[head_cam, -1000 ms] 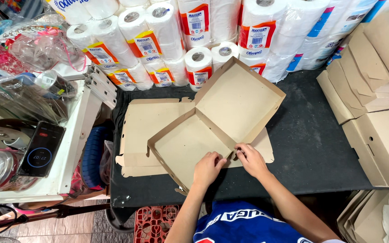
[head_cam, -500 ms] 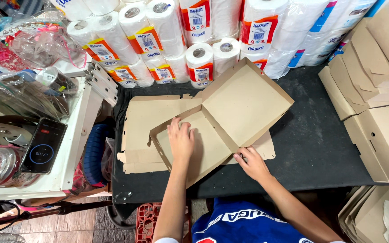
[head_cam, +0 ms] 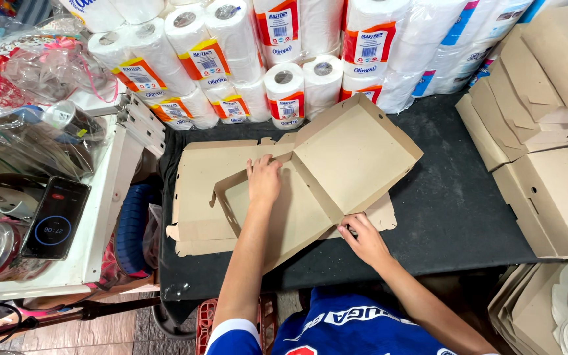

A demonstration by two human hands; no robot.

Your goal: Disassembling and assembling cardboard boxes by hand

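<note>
Now one open cardboard box (head_cam: 336, 177), left hand (head_cam: 264, 181) fingers flat inside, right hand (head_cam: 363, 236) fingers pinching its edge.

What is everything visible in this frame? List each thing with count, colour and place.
half-folded box: one, brown cardboard, middle of the table, lid raised at the right
flat box blanks: a stack, brown, under the half-folded box
table: one, black top, centre
paper rolls: many, white with red and orange labels, some blue, along the back
folded boxes: several, brown, stacked at the right
phone: one, black, screen lit, on the white shelf at left
white shelf: one, left of the table
plastic bags: several, clear, upper left
left hand: flat inside the half-folded box, at its back wall
right hand: at the box's near right corner, fingers on the edge
</note>
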